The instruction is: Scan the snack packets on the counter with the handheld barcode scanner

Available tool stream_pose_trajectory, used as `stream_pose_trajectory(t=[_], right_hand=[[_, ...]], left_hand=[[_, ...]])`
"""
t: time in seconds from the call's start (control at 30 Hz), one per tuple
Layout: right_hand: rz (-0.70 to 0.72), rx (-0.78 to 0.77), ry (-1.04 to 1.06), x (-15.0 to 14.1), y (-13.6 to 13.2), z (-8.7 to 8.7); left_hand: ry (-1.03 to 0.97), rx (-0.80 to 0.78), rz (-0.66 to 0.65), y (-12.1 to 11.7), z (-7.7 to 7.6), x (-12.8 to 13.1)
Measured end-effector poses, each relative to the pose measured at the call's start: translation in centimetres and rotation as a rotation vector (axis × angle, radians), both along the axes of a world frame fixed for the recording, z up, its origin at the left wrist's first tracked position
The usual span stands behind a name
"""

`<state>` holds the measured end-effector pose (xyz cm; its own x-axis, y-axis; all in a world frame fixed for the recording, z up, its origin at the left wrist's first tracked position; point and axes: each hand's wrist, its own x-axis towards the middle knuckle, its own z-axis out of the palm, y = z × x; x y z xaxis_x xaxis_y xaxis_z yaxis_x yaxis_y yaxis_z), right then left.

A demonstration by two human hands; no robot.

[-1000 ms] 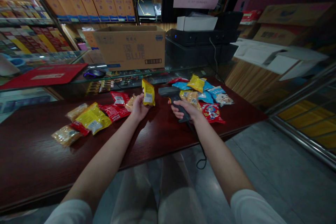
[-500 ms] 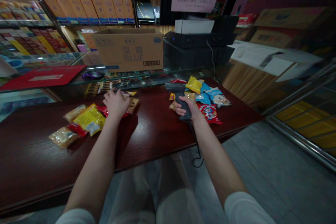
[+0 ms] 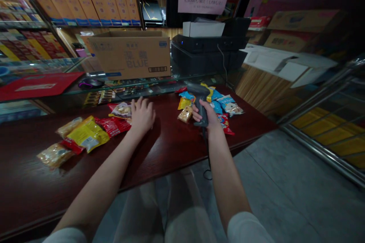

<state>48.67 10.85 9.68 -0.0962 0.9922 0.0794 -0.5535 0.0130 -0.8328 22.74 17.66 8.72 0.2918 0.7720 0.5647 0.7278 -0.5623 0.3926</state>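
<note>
My right hand is wrapped round the handle of a black barcode scanner, held over the right-hand pile of snack packets. In that pile are a blue-and-white packet, a red packet and a clear-wrapped biscuit-like snack. My left hand has its fingers apart above the table, just right of the left-hand group. Nearest to it lie a yellow-edged packet and a red packet. Further left are a yellow packet and a clear-wrapped snack.
A cardboard box stands on the glass counter behind the dark red table. Left of it are a computer mouse and a red mat. Black equipment sits at the back. A metal rack is at the right.
My left hand set the yellow packet down among the left group, let go and moved back right. The scanner in my right hand has turned more upright over the right pile.
</note>
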Motion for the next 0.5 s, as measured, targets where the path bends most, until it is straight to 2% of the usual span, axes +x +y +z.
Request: stream_pose_trajectory(t=[0.03, 0.1, 0.2, 0.27, 0.37, 0.5], right_hand=[[-0.005, -0.006, 0.008, 0.0, 0.0, 0.1], [-0.025, -0.016, 0.03, 0.0, -0.1, 0.3], [-0.052, -0.016, 0.072, 0.3, -0.1, 0.5], [-0.046, -0.007, 0.099, 0.4, 0.0, 0.5], [-0.021, 0.0, 0.113, 0.5, 0.1, 0.2], [0.028, -0.006, 0.099, 0.4, 0.2, 0.1]], left_hand=[[-0.068, -0.053, -0.116, 0.0, -0.2, 1.5], [-0.225, -0.23, -0.237, 0.2, -0.6, 4.9], [-0.362, -0.493, -0.288, 1.3, -1.0, 9.6], [-0.356, -0.638, -0.283, 2.2, -1.3, 11.6], [-0.299, -0.703, -0.26, 3.0, -1.8, 12.8], [-0.43, -0.695, -0.264, 3.3, -2.4, 11.7]])
